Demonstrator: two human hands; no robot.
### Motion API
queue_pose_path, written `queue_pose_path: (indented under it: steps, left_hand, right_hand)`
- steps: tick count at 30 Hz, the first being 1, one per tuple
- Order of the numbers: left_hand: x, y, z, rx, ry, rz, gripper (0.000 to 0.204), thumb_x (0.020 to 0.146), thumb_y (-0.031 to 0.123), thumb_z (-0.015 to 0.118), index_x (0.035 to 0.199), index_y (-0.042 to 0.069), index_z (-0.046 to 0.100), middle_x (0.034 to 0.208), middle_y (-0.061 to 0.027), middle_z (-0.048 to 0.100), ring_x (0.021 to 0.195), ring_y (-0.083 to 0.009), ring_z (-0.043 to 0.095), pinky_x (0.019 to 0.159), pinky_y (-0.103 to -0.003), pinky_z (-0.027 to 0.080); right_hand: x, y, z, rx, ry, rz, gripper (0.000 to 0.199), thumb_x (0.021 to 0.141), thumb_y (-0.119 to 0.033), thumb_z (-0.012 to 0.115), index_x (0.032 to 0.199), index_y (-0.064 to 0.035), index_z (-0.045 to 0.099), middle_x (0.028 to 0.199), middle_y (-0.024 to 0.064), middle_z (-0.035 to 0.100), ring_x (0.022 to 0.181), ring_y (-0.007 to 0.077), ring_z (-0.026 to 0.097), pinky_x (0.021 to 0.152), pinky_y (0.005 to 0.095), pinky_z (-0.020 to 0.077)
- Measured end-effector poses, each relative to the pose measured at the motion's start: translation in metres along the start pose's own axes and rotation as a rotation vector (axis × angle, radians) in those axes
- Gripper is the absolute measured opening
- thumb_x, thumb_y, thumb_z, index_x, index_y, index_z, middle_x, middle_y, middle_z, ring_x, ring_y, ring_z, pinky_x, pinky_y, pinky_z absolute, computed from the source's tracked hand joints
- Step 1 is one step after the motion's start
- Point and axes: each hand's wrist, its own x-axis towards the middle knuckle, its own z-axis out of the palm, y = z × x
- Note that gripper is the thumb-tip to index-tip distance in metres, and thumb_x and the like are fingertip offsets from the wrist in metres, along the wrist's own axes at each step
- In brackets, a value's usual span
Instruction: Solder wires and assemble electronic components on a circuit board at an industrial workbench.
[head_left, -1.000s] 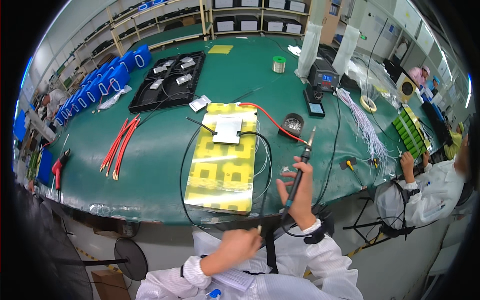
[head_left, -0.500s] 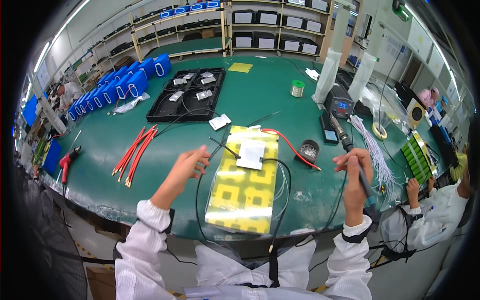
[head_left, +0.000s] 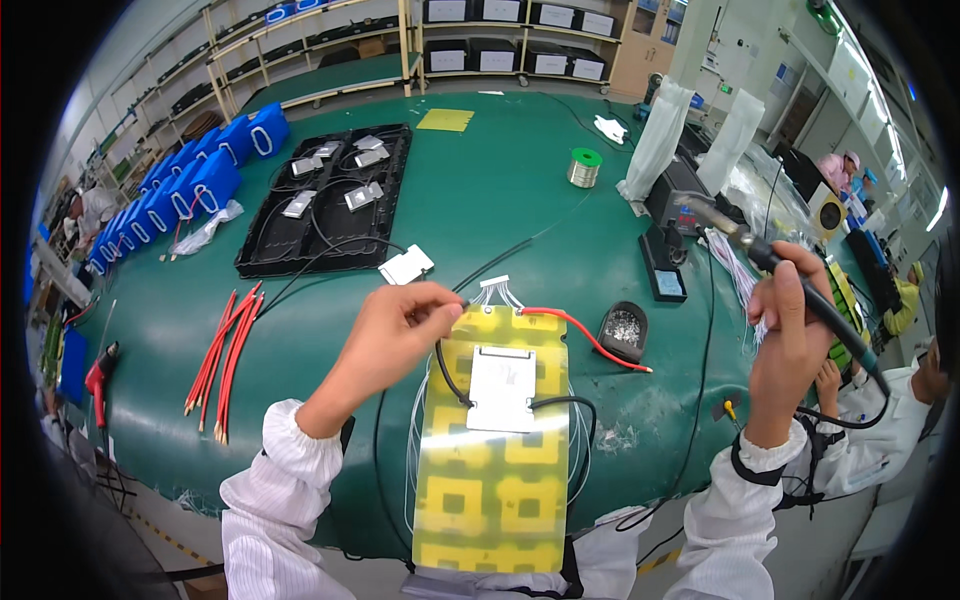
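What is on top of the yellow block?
On the yellow block sits a silver module with two black leads; a red wire starts at the block's far edge. The surface under the module is hidden.

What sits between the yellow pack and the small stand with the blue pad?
In the head view, a dark cup of silvery bits, with a red cable on its near side.

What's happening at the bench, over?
Left hand pinching black wire. Right hand holding soldering iron, tip clear. Yellow block: silver plate on top. Red wire trails right.
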Motion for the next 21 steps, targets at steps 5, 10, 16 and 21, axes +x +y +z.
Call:
queue_pose_path:
  steps: [5,10,16,21]
  left_hand:
    - [0.007,-0.004,0.015,0.455,0.088,0.315,0.012,0.083,0.004,0.063,0.092,-0.003,0.069,0.067,-0.0104,0.059,0.055,-0.0158,0.053,0.052,-0.03,0.041]
    - [0.008,-0.002,0.016,0.513,0.11,0.35,0.013,0.08,0.003,0.065,0.091,-0.001,0.07,0.066,-0.0108,0.056,0.055,-0.0212,0.055,0.052,-0.032,0.042]
    - [0.009,-0.009,0.022,0.531,0.15,0.423,0.012,0.078,0.002,0.067,0.089,-0.001,0.07,0.066,-0.0097,0.055,0.055,-0.0217,0.055,0.052,-0.032,0.043]
    - [0.007,-0.004,0.024,0.57,0.124,0.411,0.008,0.08,0.003,0.064,0.085,-0.002,0.067,0.072,-0.0112,0.053,0.07,-0.0281,0.057,0.062,-0.038,0.046]
  right_hand:
    - [-0.014,0.0,0.065,0.008,-0.237,0.081,0.013,0.09,-0.012,0.061,0.089,0.0005,0.062,0.068,0.0004,0.056,0.058,0.0049,0.049,0.055,0.0183,0.0384]
    - [-0.035,0.02,0.1,-0.019,-0.372,0.068,0.011,0.086,-0.01,0.065,0.084,-0.0002,0.061,0.063,0.0007,0.059,0.056,0.0051,0.051,0.051,0.0209,0.0396]
    - [-0.044,0.038,0.111,-0.122,-0.467,-0.127,0.008,0.084,-0.006,0.064,0.082,-0.0016,0.057,0.053,0.0004,0.055,0.043,0.0058,0.05,0.043,0.0214,0.0366]
    - [-0.047,0.043,0.109,-0.137,-0.485,-0.153,0.005,0.082,-0.004,0.062,0.082,-0.0017,0.057,0.052,0.0007,0.055,0.041,0.0072,0.051,0.042,0.0218,0.0364]
